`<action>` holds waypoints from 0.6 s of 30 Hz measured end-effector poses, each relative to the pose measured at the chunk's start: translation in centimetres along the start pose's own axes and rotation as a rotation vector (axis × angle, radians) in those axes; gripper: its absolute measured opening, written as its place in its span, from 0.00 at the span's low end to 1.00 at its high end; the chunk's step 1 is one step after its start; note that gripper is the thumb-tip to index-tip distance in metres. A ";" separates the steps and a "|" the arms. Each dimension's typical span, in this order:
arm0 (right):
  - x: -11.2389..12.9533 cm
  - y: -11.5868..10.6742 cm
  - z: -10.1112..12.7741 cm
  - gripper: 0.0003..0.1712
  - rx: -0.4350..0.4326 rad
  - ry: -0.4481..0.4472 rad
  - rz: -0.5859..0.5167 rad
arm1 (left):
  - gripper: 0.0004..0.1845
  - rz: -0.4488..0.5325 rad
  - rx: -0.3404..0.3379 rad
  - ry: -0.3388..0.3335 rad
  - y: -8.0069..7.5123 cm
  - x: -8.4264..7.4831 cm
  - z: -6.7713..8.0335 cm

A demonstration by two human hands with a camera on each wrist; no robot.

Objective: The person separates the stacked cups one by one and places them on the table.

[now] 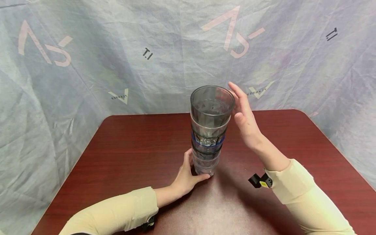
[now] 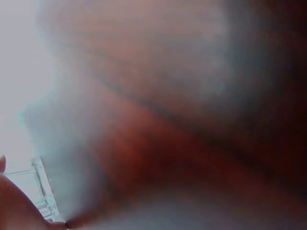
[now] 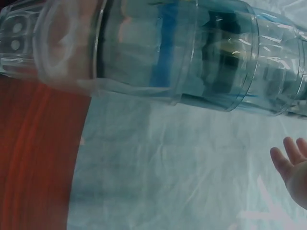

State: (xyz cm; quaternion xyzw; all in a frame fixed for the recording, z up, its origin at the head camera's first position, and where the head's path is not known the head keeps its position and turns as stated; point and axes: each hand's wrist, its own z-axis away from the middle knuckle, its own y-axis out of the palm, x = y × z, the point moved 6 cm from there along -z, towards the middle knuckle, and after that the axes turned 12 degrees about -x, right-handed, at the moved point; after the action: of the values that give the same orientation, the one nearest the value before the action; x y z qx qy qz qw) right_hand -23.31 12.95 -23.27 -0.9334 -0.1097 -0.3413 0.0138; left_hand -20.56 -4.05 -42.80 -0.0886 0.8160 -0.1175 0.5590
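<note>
A tall stack of nested clear cups stands upright on the table. Its top cup is smoky grey, and a blue rim shows partway down. Low on the stack, my left hand grips the bottom cup, thumb in front and fingers around the far side. My right hand is raised beside the top cup with its fingers extended; whether they touch it cannot be told. In the right wrist view the stack runs sideways, apart from the right hand's fingers. The left wrist view is mostly blurred.
The dark red wooden table has rounded far corners. Behind it hangs a wrinkled pale cloth backdrop with printed letters. A small black camera sits at the right cuff.
</note>
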 end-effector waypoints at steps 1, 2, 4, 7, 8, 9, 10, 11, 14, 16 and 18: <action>0.1 0.2 -0.1 0.51 0.009 -0.009 -0.011 | 0.50 -0.003 -0.001 0.003 0.0 0.0 0.0; 0.2 0.5 -0.2 0.51 0.019 -0.018 -0.023 | 0.50 -0.006 -0.001 0.004 0.0 0.0 -0.1; 0.3 0.9 -0.3 0.50 0.036 -0.033 -0.039 | 0.50 -0.017 -0.003 0.010 -0.1 0.0 -0.1; 0.4 1.5 -0.5 0.51 0.045 -0.035 -0.046 | 0.51 -0.036 -0.002 0.010 -0.2 -0.1 -0.2; 0.4 1.6 -0.6 0.51 0.045 -0.032 -0.045 | 0.51 -0.042 0.001 0.009 -0.3 -0.1 -0.2; 0.4 1.7 -0.6 0.52 0.043 -0.029 -0.042 | 0.51 -0.049 0.004 0.010 -0.3 -0.1 -0.2; 0.4 1.7 -0.7 0.52 0.041 -0.025 -0.039 | 0.51 -0.054 0.007 0.009 -0.3 -0.1 -0.3; 0.4 1.8 -0.7 0.53 0.039 -0.024 -0.032 | 0.51 -0.058 0.011 0.007 -0.3 -0.1 -0.3; 0.4 2.1 -0.7 0.55 0.039 -0.025 -0.025 | 0.51 -0.066 0.021 0.008 -0.4 0.0 -0.4; 0.5 2.2 -0.7 0.55 0.039 -0.032 -0.021 | 0.51 -0.068 0.025 0.008 -0.4 0.0 -0.6; 0.6 2.3 -0.7 0.55 0.035 -0.038 -0.018 | 0.51 -0.073 0.032 0.004 -0.4 0.0 -0.7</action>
State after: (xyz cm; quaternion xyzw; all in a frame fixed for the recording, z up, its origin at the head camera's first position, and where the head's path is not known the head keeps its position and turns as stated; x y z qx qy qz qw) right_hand -22.82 10.71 -22.24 -0.9384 -0.1242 -0.3216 0.0250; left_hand -21.17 -4.43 -42.47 -0.1090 0.8115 -0.1508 0.5539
